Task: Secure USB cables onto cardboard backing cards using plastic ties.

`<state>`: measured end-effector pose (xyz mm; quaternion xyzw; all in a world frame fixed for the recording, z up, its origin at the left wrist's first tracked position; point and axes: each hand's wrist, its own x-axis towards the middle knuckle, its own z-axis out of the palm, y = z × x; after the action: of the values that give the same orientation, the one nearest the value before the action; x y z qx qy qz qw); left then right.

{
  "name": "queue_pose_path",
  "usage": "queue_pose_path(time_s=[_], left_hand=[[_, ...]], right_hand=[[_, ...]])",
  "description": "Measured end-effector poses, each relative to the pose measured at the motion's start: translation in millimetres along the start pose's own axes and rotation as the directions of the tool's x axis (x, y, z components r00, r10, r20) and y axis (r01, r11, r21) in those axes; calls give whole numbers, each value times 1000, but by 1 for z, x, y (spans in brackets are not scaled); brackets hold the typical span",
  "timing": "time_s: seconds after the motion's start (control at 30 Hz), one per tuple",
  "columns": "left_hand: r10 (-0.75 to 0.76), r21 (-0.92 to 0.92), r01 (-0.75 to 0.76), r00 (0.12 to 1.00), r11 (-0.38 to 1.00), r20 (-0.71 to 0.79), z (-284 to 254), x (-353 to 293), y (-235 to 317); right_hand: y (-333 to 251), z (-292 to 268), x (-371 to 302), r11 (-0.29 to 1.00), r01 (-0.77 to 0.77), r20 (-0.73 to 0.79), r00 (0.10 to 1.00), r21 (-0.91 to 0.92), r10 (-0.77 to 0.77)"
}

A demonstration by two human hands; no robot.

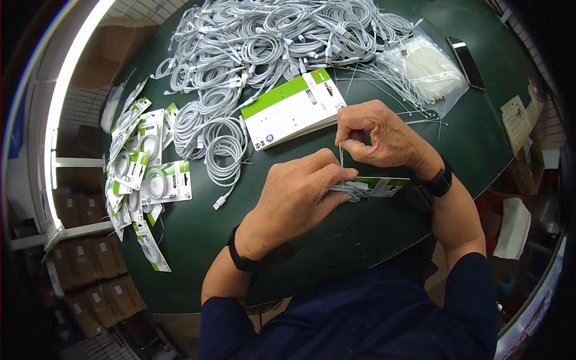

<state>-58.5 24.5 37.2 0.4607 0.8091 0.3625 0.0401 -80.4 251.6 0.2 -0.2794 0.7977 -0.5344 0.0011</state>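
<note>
Near the middle of the green table, my left hand [300, 189] grips a green and white backing card [389, 186] together with a coiled grey-white charging cable [354, 189]. The card is seen almost edge-on, and my fingers hide much of the coil. Just above it, my right hand [381, 135] is closed, thumb against forefinger, on a thin white cable tie [341, 157] that runs down to the card. Where the tie passes around the card and cable is hidden. Beyond both hands lies a stack of green and white cards [294, 114].
A large heap of coiled cables [264, 42] covers the far side. Finished-looking carded cables [157, 183] pile up at the left. At the far right are a clear bag of cable ties [429, 66], loose ties [390, 90] and a phone [466, 63]. Cartons [90, 258] stand below left.
</note>
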Motion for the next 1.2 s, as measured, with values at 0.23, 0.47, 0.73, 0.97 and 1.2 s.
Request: queue_pose_path(time_s=[0.23, 0.47, 0.73, 0.97, 1.2], left_hand=[[11, 32, -12, 1000, 999, 8, 0, 4, 2], [34, 138, -24, 997, 990, -75, 14, 5, 0], [-309, -372, 167, 879, 913, -364, -7, 1, -19], [-571, -762, 120, 738, 636, -360, -8, -2, -40], [-577, -871, 160, 801, 464, -160, 8, -2, -44]], right_hand=[[10, -3, 0, 993, 64, 25, 998, -96, -62], [20, -6, -3, 978, 55, 78, 996, -200, -41], [18, -23, -2, 904, -270, -189, 920, 330, 344], [-13, 0, -1, 813, -251, -36, 948, 525, 316], [-4, 20, -3, 790, -220, -27, 958, 572, 286]])
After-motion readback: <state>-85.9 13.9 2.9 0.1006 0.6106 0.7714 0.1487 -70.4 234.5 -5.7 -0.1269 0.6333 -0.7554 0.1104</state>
